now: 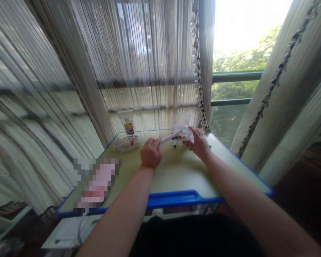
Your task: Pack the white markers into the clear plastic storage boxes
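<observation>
My left hand (151, 153) is closed around the near end of a long whitish stick (169, 137), which slants up to the right; what exactly it is does not show. At its far end is a clear plastic container (180, 125), too blurred to tell whether bag or box. My right hand (199, 142) grips the container's right side, thumb and fingers bent round it. Several marker-like pieces with red, orange, yellow and green ends (180, 137) show in or under the container. A dark green tip (174, 145) pokes out below, on the table.
A clear plastic case (127, 143) with a raised, labelled lid stands at the table's back left. A blurred-out pinkish flat object (98, 184) lies at the left edge. The pale table (173, 175) has a blue rim. Curtains (149, 64) hang right behind it.
</observation>
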Demonstrator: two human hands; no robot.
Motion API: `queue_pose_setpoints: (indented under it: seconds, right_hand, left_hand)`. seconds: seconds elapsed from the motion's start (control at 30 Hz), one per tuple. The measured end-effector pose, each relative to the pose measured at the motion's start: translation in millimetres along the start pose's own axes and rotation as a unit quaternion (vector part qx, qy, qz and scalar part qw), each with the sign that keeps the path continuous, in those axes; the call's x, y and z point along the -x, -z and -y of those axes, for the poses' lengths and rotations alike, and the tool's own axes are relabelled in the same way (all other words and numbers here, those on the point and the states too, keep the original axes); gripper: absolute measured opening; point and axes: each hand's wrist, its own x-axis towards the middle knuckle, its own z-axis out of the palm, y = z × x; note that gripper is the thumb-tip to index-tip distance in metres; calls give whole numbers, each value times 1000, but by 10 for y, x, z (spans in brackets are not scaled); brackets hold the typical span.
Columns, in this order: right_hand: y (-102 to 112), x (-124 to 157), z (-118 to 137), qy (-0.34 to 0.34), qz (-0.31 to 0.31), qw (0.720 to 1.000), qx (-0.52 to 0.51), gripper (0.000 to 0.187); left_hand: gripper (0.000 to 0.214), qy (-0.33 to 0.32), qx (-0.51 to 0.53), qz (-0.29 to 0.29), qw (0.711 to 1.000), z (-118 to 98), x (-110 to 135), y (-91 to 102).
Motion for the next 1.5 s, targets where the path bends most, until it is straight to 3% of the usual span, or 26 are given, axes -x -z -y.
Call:
queue_pose_setpoints:
  seconds: [0.33,0.7,0.9,1.1,1.33,1.5]
  right_hand:
    - [73,-5,57,32,3,999,24,52]
    - [66,1,65,54,18,998,33,53]
    - [42,2,80,69,8,997,37,51]
    - [39,-11,147,96,8,995,24,53]
    - [61,-18,273,122,1,992,4,56]
    - [42,-1,291,125,-5,992,-7,55]
  left_hand:
    - [29,-15,5,-1,1000,-43,15,40]
    - [39,-15,50,45,998,-132,18,20]
    - [49,-19,155,-23,987,-239,-26,60]
    - [29,-41,220,-46,974,-322,-13,86]
    - [22,-91,174,-65,978,-330,12,49]
    - [25,-80,127,-68,986,-327,15,51]
